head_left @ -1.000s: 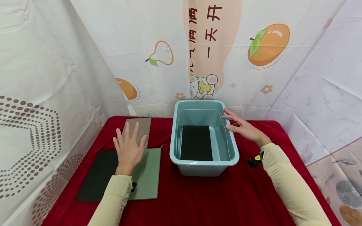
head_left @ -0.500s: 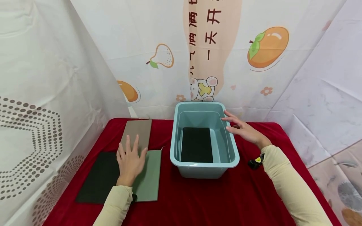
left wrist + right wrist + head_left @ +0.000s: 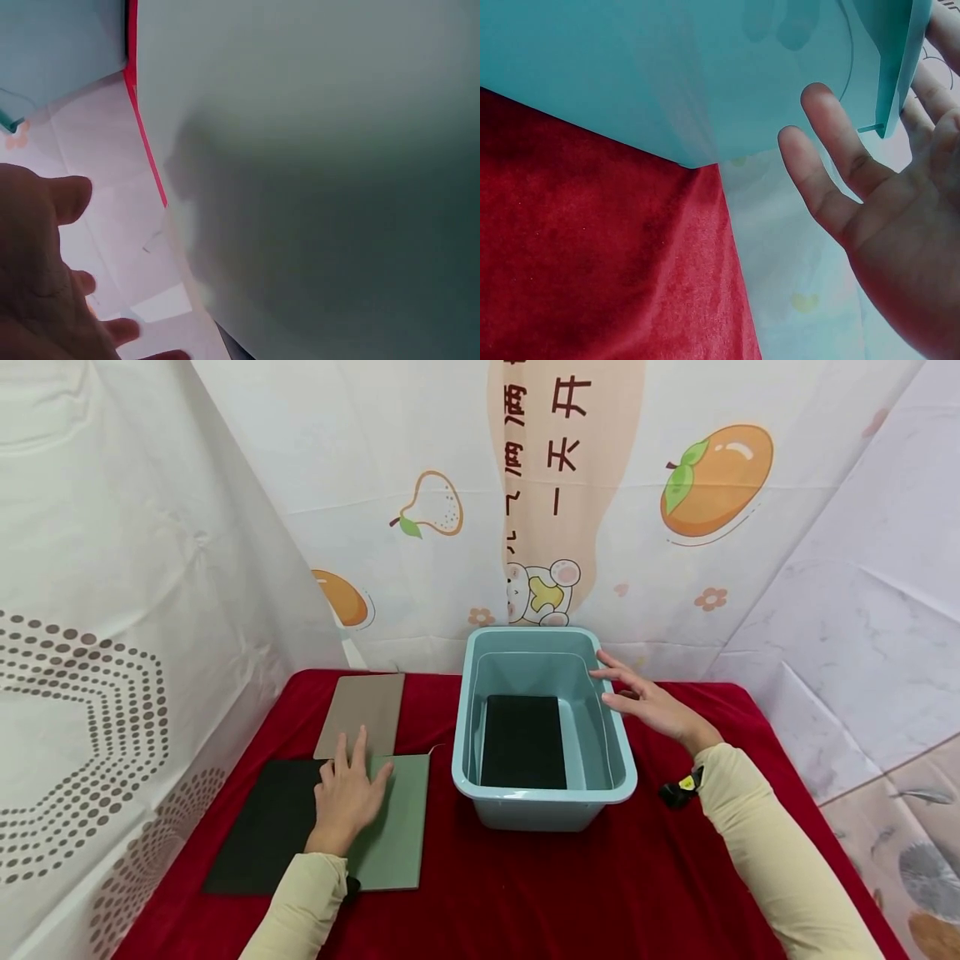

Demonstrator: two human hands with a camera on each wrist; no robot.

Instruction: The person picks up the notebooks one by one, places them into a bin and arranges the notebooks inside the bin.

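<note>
My left hand (image 3: 347,797) is spread over a flat green notebook (image 3: 397,822) with a thin ribbon at its far corner. In the left wrist view the hand casts a shadow on the green cover (image 3: 337,90). Its fingertips reach toward a taupe notebook (image 3: 367,710), and a black notebook (image 3: 258,835) lies to the left, partly under the green one's side. My right hand (image 3: 660,710) is at the right rim of a light-blue tub (image 3: 540,810), fingers extended: some pass over the rim, two stay beside the outer wall. Inside the tub lies a black notebook (image 3: 522,743).
A red cloth (image 3: 525,893) covers the table. Patterned white sheets (image 3: 360,427) hang behind and on both sides. A small black device with a yellow mark (image 3: 681,787) is by the right wrist.
My left hand has come down and slightly toward me over the green notebook, its fingers bending a little. The right hand stays at the tub's rim.
</note>
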